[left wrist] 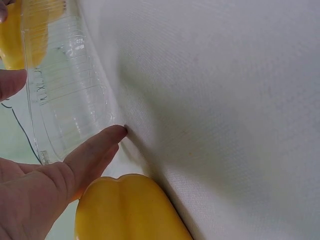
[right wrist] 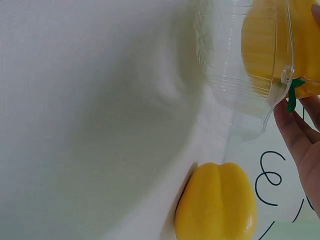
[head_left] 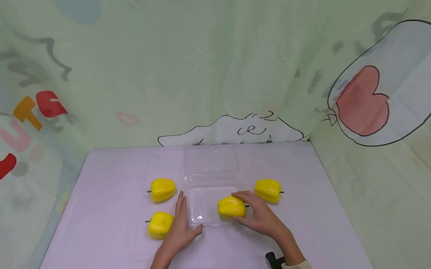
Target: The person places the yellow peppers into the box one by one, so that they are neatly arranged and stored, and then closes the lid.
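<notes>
My right hand (head_left: 262,216) grips a yellow bell pepper (head_left: 231,207) between thumb and fingers, at the right part of a clear plastic box (head_left: 200,206). In the right wrist view the pepper's green stem (right wrist: 294,94) points toward the palm, and part of the pepper shows through the box wall. Along the box's left side lies my left hand (head_left: 181,232), fingers straight, thumb by the near edge. Just beneath that hand in the left wrist view is another yellow pepper (left wrist: 127,210), partly covered by the hand in the head view.
The box's clear lid (head_left: 210,162) is folded back toward the far wall. One yellow pepper (head_left: 163,190) lies left of the box, and another (head_left: 268,190) sits to its right. A pale cloth covers the table (head_left: 122,253); printed curtains (head_left: 148,72) surround it.
</notes>
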Available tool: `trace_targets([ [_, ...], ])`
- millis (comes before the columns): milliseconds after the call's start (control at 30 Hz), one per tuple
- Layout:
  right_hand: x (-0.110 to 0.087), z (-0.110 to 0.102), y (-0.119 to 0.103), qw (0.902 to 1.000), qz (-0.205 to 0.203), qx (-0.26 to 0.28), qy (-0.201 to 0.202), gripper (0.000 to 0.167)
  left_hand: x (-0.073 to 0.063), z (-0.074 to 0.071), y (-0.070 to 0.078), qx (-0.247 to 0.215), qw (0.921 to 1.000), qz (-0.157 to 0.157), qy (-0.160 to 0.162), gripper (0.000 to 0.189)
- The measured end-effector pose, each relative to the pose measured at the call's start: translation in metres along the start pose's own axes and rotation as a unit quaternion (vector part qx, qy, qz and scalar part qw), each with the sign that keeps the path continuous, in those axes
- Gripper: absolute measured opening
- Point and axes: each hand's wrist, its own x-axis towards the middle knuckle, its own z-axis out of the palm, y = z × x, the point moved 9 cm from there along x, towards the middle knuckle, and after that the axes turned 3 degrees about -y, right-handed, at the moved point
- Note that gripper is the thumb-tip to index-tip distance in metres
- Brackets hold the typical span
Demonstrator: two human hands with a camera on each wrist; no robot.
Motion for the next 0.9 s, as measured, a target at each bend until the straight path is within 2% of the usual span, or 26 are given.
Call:
trace_targets([
  [500, 0.0015, 0.0038, 0.0016, 1.0, 0.004, 0.0, -0.005, 0.069, 0.0, 0.0012, -0.0003, 0.005, 0.9999, -0.011, -0.008, 0.109],
  [900, 0.0031, 0.0048, 0.0031, 0.9999, 0.008, 0.006, -0.008, 0.069, 0.0002, 0.0002, 0.0005, 0.005, 1.0, -0.002, -0.005, 0.109],
])
